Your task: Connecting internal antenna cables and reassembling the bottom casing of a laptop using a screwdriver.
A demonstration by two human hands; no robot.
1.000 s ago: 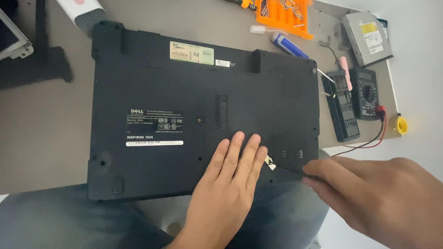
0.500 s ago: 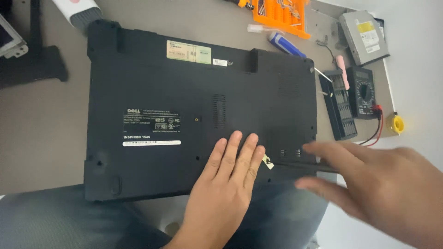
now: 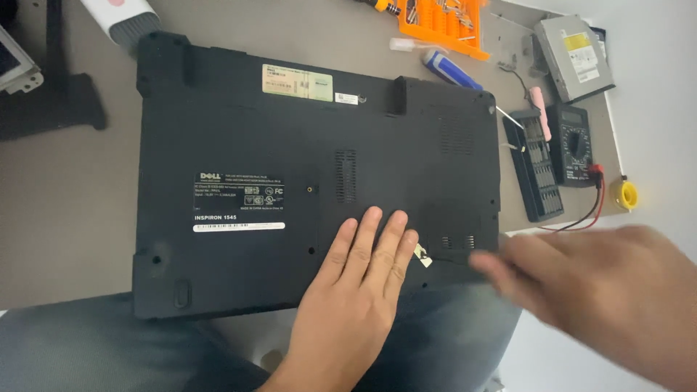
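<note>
While one laptop [image 3: 290, 181] lies upturned, two hands, left [image 3: 359, 290] flat, right [image 3: 602, 290] blurred

1. A flat grey-brown desk [image 3: 65, 218] fills most of the frame, seen from above.
2. The desk's right edge runs diagonally down the upper right of the frame.
3. Beyond that edge, at the right of the frame, a pale, plain white floor [image 3: 661, 94] shows.
4. The light is soft and even, with only faint shadows on the desk.
5. No walls or windows are in view.
</note>
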